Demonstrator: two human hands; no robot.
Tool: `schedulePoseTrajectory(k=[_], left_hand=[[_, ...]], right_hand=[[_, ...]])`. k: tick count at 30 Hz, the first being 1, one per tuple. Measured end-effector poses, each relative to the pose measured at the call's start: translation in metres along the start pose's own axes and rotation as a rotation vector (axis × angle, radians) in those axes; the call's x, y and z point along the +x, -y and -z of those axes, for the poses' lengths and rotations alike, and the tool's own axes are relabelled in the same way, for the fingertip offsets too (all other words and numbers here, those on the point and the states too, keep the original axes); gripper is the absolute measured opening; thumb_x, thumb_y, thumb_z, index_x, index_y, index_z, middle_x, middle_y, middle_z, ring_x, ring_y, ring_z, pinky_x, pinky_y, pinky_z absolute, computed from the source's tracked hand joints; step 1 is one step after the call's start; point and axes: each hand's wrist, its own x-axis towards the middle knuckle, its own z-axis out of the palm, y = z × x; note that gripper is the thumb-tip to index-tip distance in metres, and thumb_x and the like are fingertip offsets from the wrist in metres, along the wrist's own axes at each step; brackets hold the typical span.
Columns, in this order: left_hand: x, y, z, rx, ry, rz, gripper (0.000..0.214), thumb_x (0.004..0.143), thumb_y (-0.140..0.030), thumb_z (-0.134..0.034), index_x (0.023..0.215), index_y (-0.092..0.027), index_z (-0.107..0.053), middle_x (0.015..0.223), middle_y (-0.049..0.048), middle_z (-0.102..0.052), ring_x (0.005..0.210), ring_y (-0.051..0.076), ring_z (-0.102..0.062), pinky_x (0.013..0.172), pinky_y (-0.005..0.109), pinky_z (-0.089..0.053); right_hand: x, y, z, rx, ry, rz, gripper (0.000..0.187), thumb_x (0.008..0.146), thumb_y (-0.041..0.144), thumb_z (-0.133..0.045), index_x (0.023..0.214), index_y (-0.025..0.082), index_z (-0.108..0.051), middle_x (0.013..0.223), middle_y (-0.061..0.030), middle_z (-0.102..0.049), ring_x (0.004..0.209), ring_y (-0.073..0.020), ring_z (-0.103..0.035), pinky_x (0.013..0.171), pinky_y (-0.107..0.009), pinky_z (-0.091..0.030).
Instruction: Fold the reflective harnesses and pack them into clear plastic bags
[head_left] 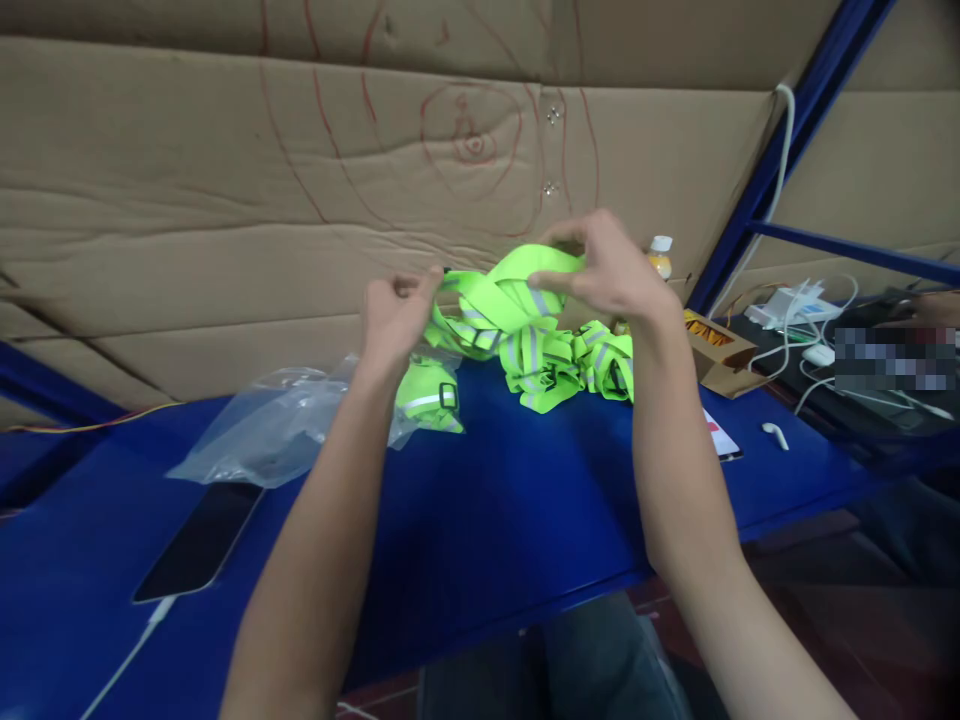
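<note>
A neon yellow-green reflective strap with grey stripes is stretched in loops between my two hands above the table. My left hand pinches one end of it, near a dark piece at the fingertips. On the other side my right hand grips the looped bundle between thumb and fingers. Below lie more bundled straps of the same colour, with black buckles. Another folded strap rests partly in a clear plastic bag, beside my left forearm.
A phone with a white cable lies on the blue table. At right are an open cardboard box, a white-capped bottle, a white earbud and tangled cables. Cardboard sheets wall the back; a blue frame post stands right.
</note>
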Motion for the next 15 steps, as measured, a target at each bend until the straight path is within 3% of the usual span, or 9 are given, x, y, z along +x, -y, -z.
schedulePoseTrajectory(k=[2,3,5,7,8,12,15], left_hand=[[-0.003,-0.010,0.000,0.160,-0.161,-0.146,0.050,0.087,-0.051,-0.081,0.123,-0.020,-0.069,0.128,0.0136,-0.073,0.127,0.034,-0.068,0.108,0.049,-0.057],[-0.006,-0.019,0.000,0.199,-0.161,-0.215,0.053,0.087,-0.047,-0.081,0.130,-0.021,-0.067,0.137,0.0133,-0.070,0.134,0.035,-0.064,0.113,0.050,-0.054],[-0.012,-0.038,0.000,0.173,0.042,-0.352,0.051,0.091,-0.045,-0.077,0.137,-0.024,-0.065,0.144,0.0108,-0.068,0.138,0.033,-0.062,0.117,0.049,-0.051],[-0.017,-0.054,0.000,0.114,0.268,-0.427,0.050,0.093,-0.045,-0.076,0.138,-0.026,-0.066,0.142,0.0090,-0.071,0.135,0.031,-0.065,0.115,0.046,-0.052],[-0.019,-0.058,0.000,0.106,0.324,-0.436,0.050,0.091,-0.044,-0.077,0.137,-0.026,-0.067,0.138,0.0086,-0.073,0.132,0.031,-0.066,0.113,0.045,-0.053],[-0.019,-0.053,0.003,0.219,0.256,-0.380,0.043,0.085,-0.036,-0.082,0.124,-0.023,-0.071,0.113,0.0064,-0.079,0.105,0.028,-0.074,0.102,0.043,-0.056],[-0.015,-0.041,0.004,0.309,0.183,-0.409,0.030,0.085,-0.027,-0.076,0.114,-0.023,-0.070,0.108,0.0058,-0.078,0.098,0.027,-0.072,0.098,0.042,-0.056]], right_hand=[[-0.001,0.003,0.003,-0.055,-0.064,-0.002,0.012,0.081,0.025,-0.089,0.090,0.021,-0.081,0.093,-0.0085,-0.081,0.093,-0.0303,-0.073,0.101,-0.052,-0.058],[-0.001,0.006,0.002,-0.062,-0.078,0.005,0.012,0.082,0.024,-0.088,0.092,0.021,-0.082,0.097,-0.0091,-0.082,0.096,-0.0313,-0.073,0.103,-0.053,-0.057],[0.000,0.016,-0.001,-0.049,-0.078,0.042,0.014,0.087,0.026,-0.084,0.100,0.021,-0.083,0.106,-0.0095,-0.082,0.102,-0.0322,-0.073,0.107,-0.053,-0.056],[0.001,0.027,-0.006,-0.009,-0.071,0.101,0.016,0.091,0.026,-0.078,0.106,0.023,-0.084,0.112,-0.0080,-0.082,0.107,-0.0316,-0.073,0.109,-0.052,-0.056],[0.001,0.031,-0.009,0.015,-0.070,0.126,0.017,0.093,0.026,-0.076,0.107,0.024,-0.084,0.114,-0.0069,-0.082,0.110,-0.0311,-0.074,0.111,-0.051,-0.056],[0.000,0.036,-0.007,0.073,-0.099,0.129,0.022,0.095,0.021,-0.066,0.104,0.027,-0.085,0.120,-0.0042,-0.083,0.124,-0.0310,-0.073,0.115,-0.052,-0.055],[-0.008,0.031,0.006,0.104,-0.017,0.070,0.010,0.089,0.027,-0.076,0.095,0.025,-0.085,0.102,-0.0047,-0.084,0.109,-0.0322,-0.077,0.103,-0.049,-0.061]])
